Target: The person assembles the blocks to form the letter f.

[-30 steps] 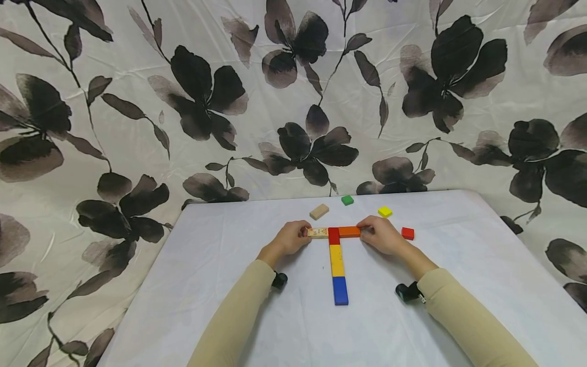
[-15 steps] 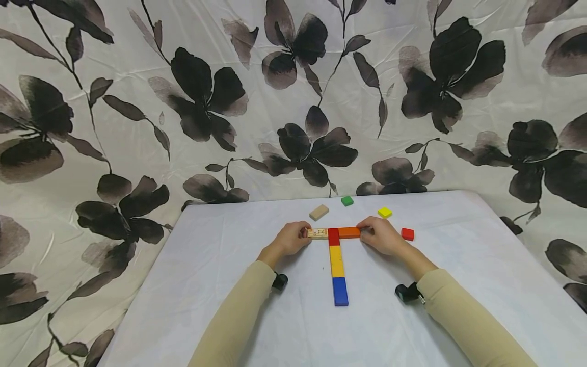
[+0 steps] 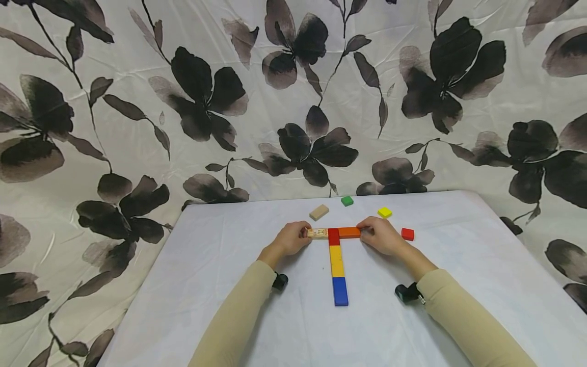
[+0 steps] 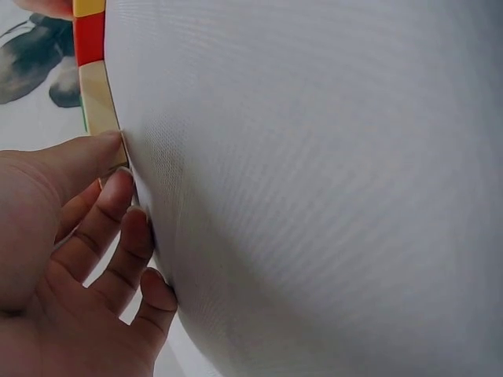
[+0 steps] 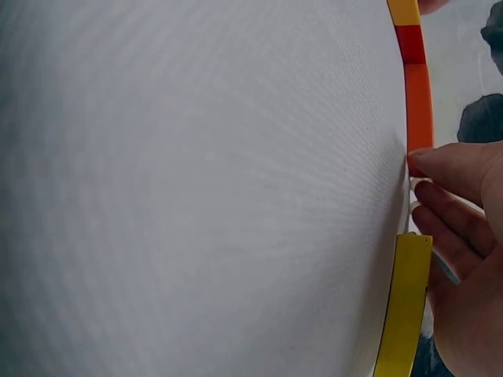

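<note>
My left hand [image 3: 290,238] pinches the outer end of a pale wooden block [image 3: 318,233] with a printed face. In the left wrist view its thumb [image 4: 98,151] lies on the block's near side. My right hand [image 3: 381,235] pinches the outer end of an orange block [image 3: 349,233], its thumb [image 5: 440,163] at that end in the right wrist view. Between these two blocks sits a red block [image 3: 334,237]. A yellow block [image 3: 337,261] and a blue block [image 3: 340,291] run from it toward me, so the row makes a T shape.
Beyond the row lie a plain wooden block [image 3: 319,212], a green block [image 3: 347,201] and a small yellow block [image 3: 384,212]. To the right of my right hand is a small red block [image 3: 407,234]. A white cloth covers the table [image 3: 206,285]; a flowered curtain [image 3: 302,102] hangs behind it.
</note>
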Demonstrator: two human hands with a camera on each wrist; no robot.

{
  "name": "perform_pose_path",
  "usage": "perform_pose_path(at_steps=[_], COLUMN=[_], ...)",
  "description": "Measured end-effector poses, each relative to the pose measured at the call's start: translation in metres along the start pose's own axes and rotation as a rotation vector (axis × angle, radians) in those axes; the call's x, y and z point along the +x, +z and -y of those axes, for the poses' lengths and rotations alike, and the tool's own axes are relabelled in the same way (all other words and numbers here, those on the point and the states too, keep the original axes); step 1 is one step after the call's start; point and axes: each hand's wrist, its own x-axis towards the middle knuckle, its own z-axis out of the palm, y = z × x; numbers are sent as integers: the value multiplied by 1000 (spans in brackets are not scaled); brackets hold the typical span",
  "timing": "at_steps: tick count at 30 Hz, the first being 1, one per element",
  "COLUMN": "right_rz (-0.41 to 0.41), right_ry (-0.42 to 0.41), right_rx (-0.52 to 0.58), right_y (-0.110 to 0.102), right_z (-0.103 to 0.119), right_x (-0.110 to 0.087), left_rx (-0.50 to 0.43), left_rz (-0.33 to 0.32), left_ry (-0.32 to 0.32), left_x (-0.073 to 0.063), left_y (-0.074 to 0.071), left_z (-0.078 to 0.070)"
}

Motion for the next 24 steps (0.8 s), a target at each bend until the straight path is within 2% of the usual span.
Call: perform_pose_path(at_steps=[18,24], right_rz=[-6,-1], right_ry=[0,-6], right_rx=[0,12], right_y=[-2,-2], right_z=[0,-2], right_x=[-1,-1], left_rx=[10,9], left_rz=[4,12], left_ry=[-14,1], left_x=[2,3], left_y=[-1,-1], left_z=[-3,-1])
